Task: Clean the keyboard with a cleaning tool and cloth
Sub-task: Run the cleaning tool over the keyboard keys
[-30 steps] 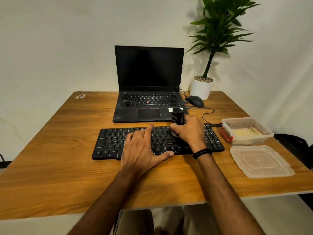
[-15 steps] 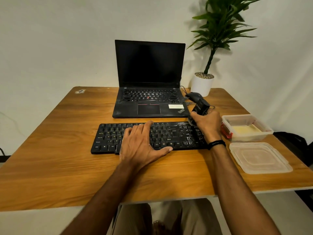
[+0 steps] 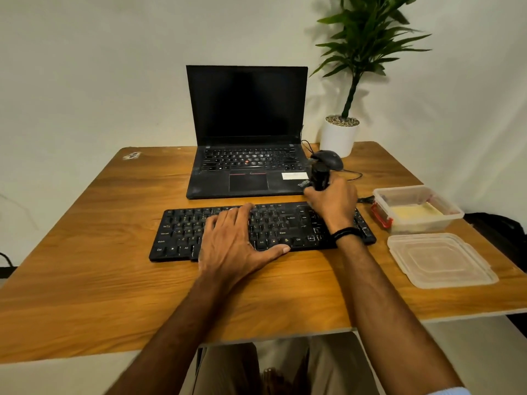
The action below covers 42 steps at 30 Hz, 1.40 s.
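Observation:
A black keyboard (image 3: 182,233) lies across the middle of the wooden table (image 3: 85,280). My left hand (image 3: 236,243) rests flat on its middle keys with fingers spread. My right hand (image 3: 332,205) grips a black cleaning tool (image 3: 319,176) upright over the keyboard's far right part, near the top row. The tool's lower end is hidden behind my fingers. A yellow cloth (image 3: 413,212) lies inside an open clear plastic box (image 3: 399,192) to the right of the keyboard.
An open black laptop (image 3: 246,155) stands behind the keyboard. A black mouse (image 3: 330,159) with its cable and a potted plant (image 3: 340,135) sit at the back right. The box's clear lid (image 3: 440,262) lies near the table's right edge.
My right hand swept the tool from the keyboard's middle to its right end, then drew back slightly leftward. The left hand stayed on the keys.

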Each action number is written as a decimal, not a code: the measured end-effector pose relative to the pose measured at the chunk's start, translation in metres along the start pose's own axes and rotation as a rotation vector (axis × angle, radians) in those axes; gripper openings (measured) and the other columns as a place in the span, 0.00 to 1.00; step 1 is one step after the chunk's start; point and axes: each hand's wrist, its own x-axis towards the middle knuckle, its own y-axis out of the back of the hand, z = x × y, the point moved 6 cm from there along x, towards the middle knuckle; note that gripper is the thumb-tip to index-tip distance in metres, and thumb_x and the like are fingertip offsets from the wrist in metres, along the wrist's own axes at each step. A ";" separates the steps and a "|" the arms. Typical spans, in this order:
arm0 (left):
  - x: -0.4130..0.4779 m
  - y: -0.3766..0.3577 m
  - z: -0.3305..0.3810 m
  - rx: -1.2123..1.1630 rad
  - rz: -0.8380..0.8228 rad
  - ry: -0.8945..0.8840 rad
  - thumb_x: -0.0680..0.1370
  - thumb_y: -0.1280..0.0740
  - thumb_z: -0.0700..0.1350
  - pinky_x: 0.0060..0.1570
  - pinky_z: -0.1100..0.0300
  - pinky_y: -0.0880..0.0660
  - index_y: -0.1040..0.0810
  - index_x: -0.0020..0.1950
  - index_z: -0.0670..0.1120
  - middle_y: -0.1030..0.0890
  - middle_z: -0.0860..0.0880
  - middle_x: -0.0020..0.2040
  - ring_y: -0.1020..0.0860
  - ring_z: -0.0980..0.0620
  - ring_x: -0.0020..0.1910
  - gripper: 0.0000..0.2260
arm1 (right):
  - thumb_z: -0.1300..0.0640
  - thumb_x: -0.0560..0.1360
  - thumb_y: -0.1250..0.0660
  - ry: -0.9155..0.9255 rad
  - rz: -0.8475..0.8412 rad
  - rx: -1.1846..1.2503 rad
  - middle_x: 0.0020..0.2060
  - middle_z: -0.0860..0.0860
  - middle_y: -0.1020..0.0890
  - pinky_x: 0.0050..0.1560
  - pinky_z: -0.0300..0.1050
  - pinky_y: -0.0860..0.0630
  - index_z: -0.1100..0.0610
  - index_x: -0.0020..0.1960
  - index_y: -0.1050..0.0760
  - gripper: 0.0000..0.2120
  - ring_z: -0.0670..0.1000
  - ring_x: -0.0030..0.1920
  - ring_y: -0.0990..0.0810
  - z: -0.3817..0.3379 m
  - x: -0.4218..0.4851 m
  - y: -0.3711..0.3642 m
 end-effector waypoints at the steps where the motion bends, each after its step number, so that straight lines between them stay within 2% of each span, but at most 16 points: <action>1: 0.000 0.000 0.001 0.002 -0.003 -0.001 0.65 0.46 0.86 0.70 0.48 0.35 0.35 0.76 0.51 0.23 0.49 0.66 0.27 0.49 0.65 0.51 | 0.55 0.75 0.27 -0.002 0.075 -0.091 0.47 0.53 0.18 0.40 0.36 0.30 0.58 0.54 0.21 0.11 0.51 0.47 0.20 0.002 0.000 0.008; 3: 0.000 0.000 0.001 0.009 -0.009 -0.005 0.66 0.47 0.86 0.69 0.48 0.35 0.35 0.76 0.51 0.23 0.49 0.66 0.27 0.49 0.65 0.51 | 0.54 0.75 0.28 0.029 0.079 -0.166 0.48 0.52 0.18 0.39 0.34 0.31 0.57 0.58 0.22 0.13 0.51 0.49 0.21 -0.003 -0.003 0.008; 5: 0.001 0.000 0.001 0.010 -0.008 -0.005 0.66 0.47 0.86 0.69 0.49 0.35 0.36 0.76 0.51 0.23 0.49 0.65 0.27 0.49 0.64 0.51 | 0.53 0.75 0.27 0.095 -0.108 -0.078 0.45 0.48 0.19 0.33 0.31 0.32 0.54 0.56 0.21 0.11 0.47 0.45 0.22 -0.013 -0.010 -0.012; 8: 0.000 0.000 0.000 0.013 0.007 -0.002 0.66 0.47 0.85 0.69 0.48 0.34 0.35 0.75 0.51 0.23 0.49 0.64 0.26 0.49 0.64 0.50 | 0.53 0.73 0.25 0.100 -0.314 0.167 0.40 0.44 0.19 0.39 0.38 0.21 0.49 0.47 0.23 0.08 0.47 0.44 0.18 -0.018 -0.017 -0.033; 14: 0.001 0.000 0.000 0.018 -0.009 0.006 0.65 0.48 0.86 0.69 0.49 0.34 0.35 0.76 0.50 0.23 0.49 0.65 0.27 0.49 0.64 0.52 | 0.54 0.74 0.27 0.038 0.068 -0.009 0.49 0.51 0.17 0.42 0.38 0.28 0.56 0.57 0.21 0.13 0.51 0.50 0.20 -0.003 -0.008 0.000; 17: 0.001 -0.001 0.000 0.010 -0.016 0.011 0.65 0.48 0.86 0.70 0.48 0.35 0.36 0.76 0.51 0.24 0.50 0.67 0.27 0.49 0.66 0.52 | 0.54 0.74 0.26 0.132 -0.144 0.094 0.41 0.45 0.20 0.33 0.32 0.30 0.52 0.49 0.22 0.06 0.45 0.43 0.21 -0.010 -0.012 -0.012; 19: 0.001 0.000 0.000 0.006 -0.015 0.012 0.65 0.48 0.86 0.71 0.48 0.35 0.36 0.76 0.51 0.24 0.50 0.67 0.27 0.50 0.66 0.52 | 0.55 0.73 0.25 0.166 -0.315 0.207 0.39 0.41 0.20 0.34 0.33 0.25 0.48 0.44 0.25 0.08 0.42 0.40 0.20 -0.017 -0.019 -0.023; 23: 0.001 0.000 -0.001 0.004 -0.015 0.015 0.65 0.48 0.86 0.71 0.48 0.35 0.36 0.76 0.52 0.23 0.50 0.66 0.27 0.50 0.65 0.51 | 0.54 0.74 0.27 0.173 -0.132 0.058 0.43 0.45 0.20 0.37 0.34 0.27 0.53 0.53 0.22 0.09 0.45 0.43 0.21 -0.017 -0.015 -0.017; 24: 0.001 -0.001 0.000 0.005 -0.019 0.014 0.65 0.48 0.86 0.71 0.48 0.35 0.36 0.76 0.51 0.23 0.50 0.66 0.27 0.50 0.65 0.52 | 0.54 0.74 0.26 0.173 -0.151 0.061 0.44 0.46 0.20 0.37 0.33 0.27 0.53 0.53 0.22 0.10 0.44 0.43 0.22 -0.014 -0.013 -0.017; 27: 0.001 0.000 0.000 0.007 -0.019 0.009 0.65 0.48 0.86 0.71 0.48 0.35 0.36 0.77 0.51 0.24 0.49 0.67 0.27 0.49 0.66 0.52 | 0.55 0.72 0.24 0.174 -0.433 0.228 0.50 0.47 0.16 0.45 0.39 0.19 0.52 0.55 0.21 0.13 0.44 0.48 0.18 -0.008 -0.014 -0.028; 29: 0.001 0.000 0.000 0.000 -0.025 0.010 0.65 0.48 0.86 0.72 0.48 0.36 0.36 0.77 0.52 0.24 0.50 0.67 0.27 0.50 0.66 0.52 | 0.55 0.73 0.25 0.156 -0.353 0.176 0.51 0.47 0.17 0.42 0.37 0.22 0.53 0.57 0.21 0.14 0.45 0.49 0.19 -0.005 -0.009 -0.025; 32: 0.001 -0.001 0.000 -0.010 -0.031 0.015 0.64 0.48 0.87 0.72 0.48 0.36 0.36 0.76 0.52 0.24 0.50 0.67 0.27 0.50 0.66 0.52 | 0.53 0.75 0.27 0.117 0.007 -0.063 0.50 0.49 0.17 0.37 0.34 0.29 0.54 0.61 0.21 0.15 0.49 0.48 0.20 -0.002 -0.002 -0.005; 33: 0.001 0.000 0.000 -0.009 -0.027 0.016 0.65 0.48 0.86 0.72 0.48 0.36 0.36 0.76 0.52 0.24 0.50 0.67 0.27 0.50 0.66 0.52 | 0.54 0.74 0.27 0.128 0.031 -0.061 0.48 0.48 0.17 0.36 0.33 0.30 0.54 0.59 0.21 0.15 0.49 0.47 0.20 -0.001 -0.002 -0.003; 35: 0.001 0.000 0.000 -0.011 -0.019 0.016 0.65 0.48 0.86 0.71 0.48 0.35 0.36 0.76 0.51 0.24 0.50 0.67 0.27 0.50 0.66 0.52 | 0.55 0.73 0.25 0.181 -0.122 0.099 0.44 0.45 0.18 0.33 0.27 0.30 0.54 0.55 0.20 0.12 0.45 0.43 0.20 -0.003 -0.002 -0.012; 37: 0.000 0.000 0.000 -0.014 -0.020 0.013 0.65 0.48 0.86 0.70 0.48 0.35 0.35 0.76 0.51 0.23 0.50 0.66 0.27 0.50 0.65 0.51 | 0.55 0.72 0.25 0.195 -0.308 0.230 0.45 0.44 0.18 0.39 0.30 0.24 0.54 0.56 0.20 0.13 0.41 0.44 0.19 -0.006 -0.008 -0.024; 42: 0.000 0.001 -0.001 -0.013 -0.016 0.010 0.65 0.47 0.86 0.70 0.48 0.35 0.35 0.76 0.51 0.24 0.49 0.66 0.27 0.49 0.65 0.51 | 0.55 0.72 0.25 0.134 -0.055 0.237 0.46 0.47 0.16 0.41 0.34 0.24 0.54 0.55 0.20 0.12 0.45 0.45 0.18 0.001 0.008 -0.005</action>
